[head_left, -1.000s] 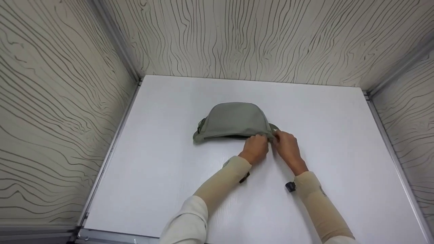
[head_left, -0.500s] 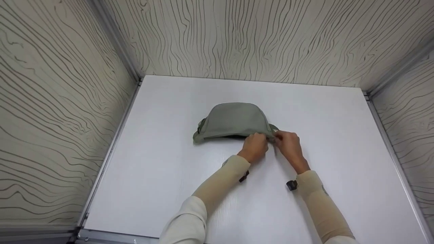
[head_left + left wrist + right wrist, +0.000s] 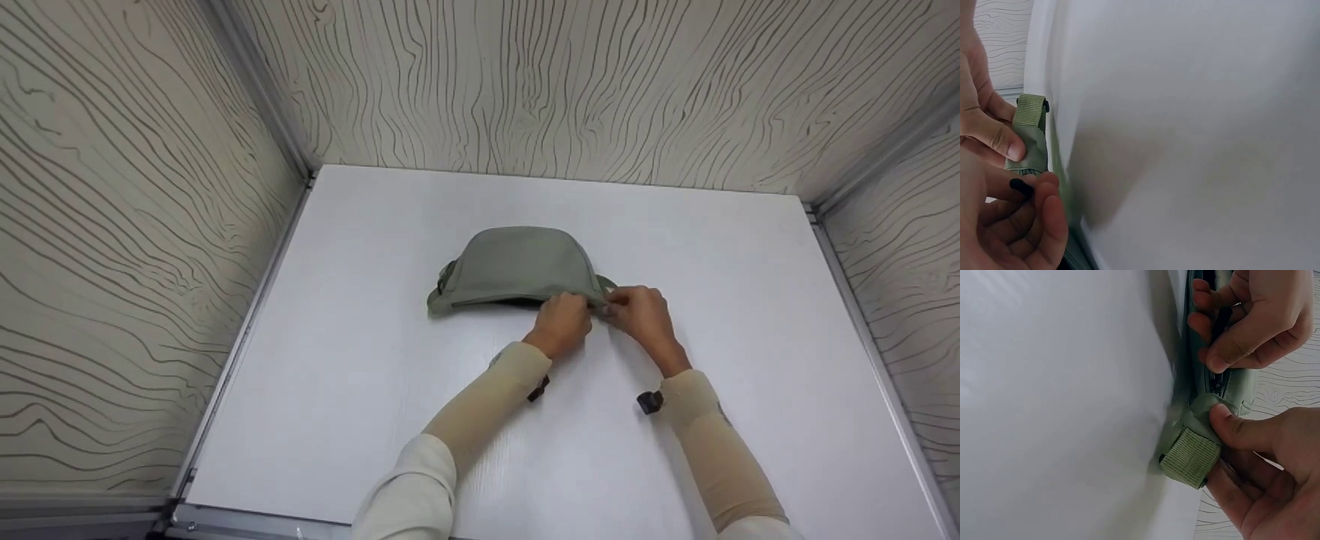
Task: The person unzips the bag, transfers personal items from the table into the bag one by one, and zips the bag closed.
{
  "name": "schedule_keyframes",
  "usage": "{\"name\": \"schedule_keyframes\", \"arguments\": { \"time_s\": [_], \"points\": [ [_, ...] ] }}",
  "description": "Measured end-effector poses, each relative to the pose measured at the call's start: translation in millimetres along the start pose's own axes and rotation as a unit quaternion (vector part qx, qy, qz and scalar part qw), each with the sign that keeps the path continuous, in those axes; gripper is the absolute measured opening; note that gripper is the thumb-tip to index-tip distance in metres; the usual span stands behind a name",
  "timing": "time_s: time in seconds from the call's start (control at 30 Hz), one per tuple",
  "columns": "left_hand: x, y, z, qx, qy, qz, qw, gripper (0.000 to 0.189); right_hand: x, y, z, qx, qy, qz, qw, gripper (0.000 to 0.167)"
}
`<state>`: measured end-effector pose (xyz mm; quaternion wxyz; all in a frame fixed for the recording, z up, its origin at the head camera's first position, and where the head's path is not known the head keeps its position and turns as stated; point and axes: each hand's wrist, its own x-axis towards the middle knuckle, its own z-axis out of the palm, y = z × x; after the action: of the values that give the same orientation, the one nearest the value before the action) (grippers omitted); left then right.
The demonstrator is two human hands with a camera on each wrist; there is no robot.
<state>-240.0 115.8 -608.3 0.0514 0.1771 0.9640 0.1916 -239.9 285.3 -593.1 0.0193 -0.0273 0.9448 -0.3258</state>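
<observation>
A grey-green waist bag lies on the white table, its zipped edge towards me and part of that zipper gaping dark. At the right end of this zipper, my left hand pinches the black zipper pull, seen up close in the right wrist view. Beside it, my right hand grips the bag's fabric end tab between thumb and fingers. Green ribbed webbing sticks out from that tab. The zipper slider sits close to the tab; the fingers partly cover it.
The white table surrounds the bag on all sides. Wood-grain patterned panels stand at the back and both sides, joined by metal rails. A dark buckle shows at the bag's left end.
My left hand has shifted very slightly left along the bag's edge. The right hand and wrist have turned and moved slightly up and right. The bag stays in place.
</observation>
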Motion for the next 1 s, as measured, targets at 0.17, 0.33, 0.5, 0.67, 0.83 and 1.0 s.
{"name": "schedule_keyframes", "arguments": {
  "time_s": [0.17, 0.33, 0.5, 0.67, 0.83, 1.0],
  "points": [
    [-2.0, -3.1, -1.1, -0.018, 0.002, 0.01, 0.9998, 0.018, 2.2, 0.8, -0.4, -0.004, -0.001, 0.001, 1.0, 0.02],
    [-2.7, -4.7, -1.9, -0.016, 0.007, 0.017, 0.9997, 0.018, 3.5, 0.1, -2.4, -0.01, -0.008, -0.002, 0.9999, 0.019],
    [-3.4, -4.1, -3.9, -0.018, 0.005, 0.01, 0.9998, 0.016, 4.0, -0.8, -2.6, -0.007, -0.008, -0.004, 0.9999, 0.017],
    [-5.9, -6.1, -6.6, -0.016, 0.004, 0.011, 0.9998, 0.015, 4.7, -1.0, -2.3, -0.002, -0.009, -0.006, 0.9999, 0.016],
    [-5.8, -14.0, -7.7, 0.003, 0.018, 0.013, 0.9997, 0.015, 4.9, -0.4, -3.4, -0.004, -0.011, -0.003, 0.9999, 0.019],
    [-5.9, -23.9, -10.2, 0.012, 0.033, -0.002, 0.9994, 0.019, 5.4, -0.4, -5.9, -0.008, -0.011, -0.007, 0.9999, 0.019]
  ]
}}
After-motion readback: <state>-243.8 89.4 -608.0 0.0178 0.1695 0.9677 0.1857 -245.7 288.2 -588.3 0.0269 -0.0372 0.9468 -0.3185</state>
